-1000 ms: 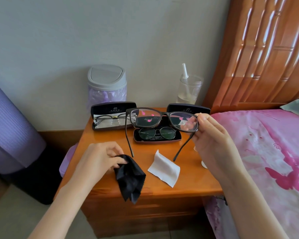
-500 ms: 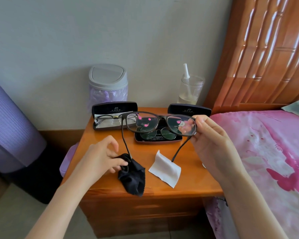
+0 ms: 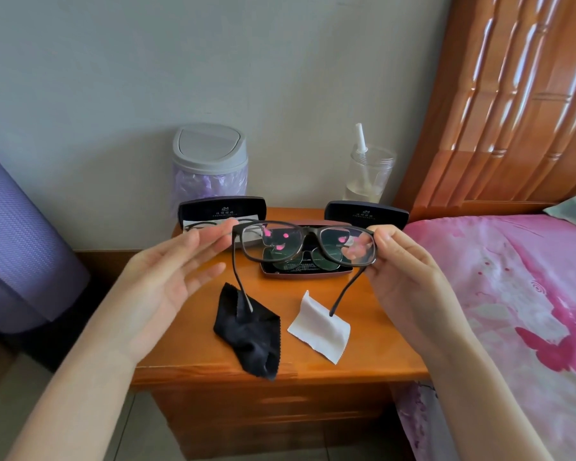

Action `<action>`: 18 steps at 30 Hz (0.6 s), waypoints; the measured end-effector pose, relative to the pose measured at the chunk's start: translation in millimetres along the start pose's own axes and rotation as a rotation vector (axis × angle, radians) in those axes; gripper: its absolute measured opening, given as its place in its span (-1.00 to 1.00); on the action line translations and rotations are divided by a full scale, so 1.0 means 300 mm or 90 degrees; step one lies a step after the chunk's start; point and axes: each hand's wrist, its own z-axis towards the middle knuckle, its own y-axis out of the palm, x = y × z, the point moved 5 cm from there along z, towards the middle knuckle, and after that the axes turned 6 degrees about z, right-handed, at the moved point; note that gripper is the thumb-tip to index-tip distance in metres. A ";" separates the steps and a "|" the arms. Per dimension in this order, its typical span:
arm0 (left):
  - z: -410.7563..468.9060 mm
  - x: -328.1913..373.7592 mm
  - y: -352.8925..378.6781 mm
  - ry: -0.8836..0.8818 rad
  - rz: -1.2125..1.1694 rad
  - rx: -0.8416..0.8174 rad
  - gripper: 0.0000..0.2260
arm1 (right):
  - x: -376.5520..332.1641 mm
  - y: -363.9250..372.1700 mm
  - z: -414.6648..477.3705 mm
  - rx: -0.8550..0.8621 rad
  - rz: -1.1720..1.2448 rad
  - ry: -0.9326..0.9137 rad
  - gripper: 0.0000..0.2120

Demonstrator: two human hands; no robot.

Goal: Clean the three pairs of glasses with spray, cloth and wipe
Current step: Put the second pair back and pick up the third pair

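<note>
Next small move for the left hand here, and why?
Probably pinch the left corner of the dark rectangular-framed glasses: the left hand is open with fingertips right beside that hinge, while only the right hand holds the frame. The black cleaning cloth lies ungripped on the wooden nightstand.

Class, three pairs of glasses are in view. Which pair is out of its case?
The dark rectangular pair, held up by the right hand. The thin-framed pair lies in the left black case, the round-lensed pair in the reddish case.
</note>
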 end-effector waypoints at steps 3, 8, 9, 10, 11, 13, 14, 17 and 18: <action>0.007 0.015 -0.026 0.057 0.038 0.072 -0.65 | 0.002 0.005 0.000 -0.006 0.003 0.006 -0.83; -0.024 0.099 0.056 0.143 0.257 -0.036 -0.43 | 0.007 0.029 -0.004 -0.056 -0.036 0.026 -0.83; -0.032 0.113 0.087 0.138 0.338 -0.072 -0.44 | 0.008 0.037 -0.005 -0.070 -0.050 0.027 -0.82; -0.041 0.127 0.114 0.135 0.414 -0.095 -0.47 | 0.008 0.045 -0.007 -0.086 -0.063 0.031 -0.81; -0.047 0.139 0.133 0.135 0.472 -0.106 -0.51 | 0.009 0.054 -0.008 -0.102 -0.073 0.035 -0.81; -0.056 0.158 0.168 0.130 0.512 -0.116 -0.60 | 0.008 0.067 -0.008 -0.127 -0.098 0.043 -0.81; -0.057 0.162 0.183 0.119 0.510 -0.117 -0.66 | 0.007 0.070 -0.005 -0.136 -0.114 0.045 -0.80; -0.054 0.154 0.206 0.072 0.513 -0.104 -0.81 | 0.003 0.078 0.009 -0.159 -0.167 0.040 -0.79; -0.052 0.149 0.209 0.057 0.517 -0.105 -0.81 | 0.003 0.080 0.014 -0.161 -0.175 0.039 -0.79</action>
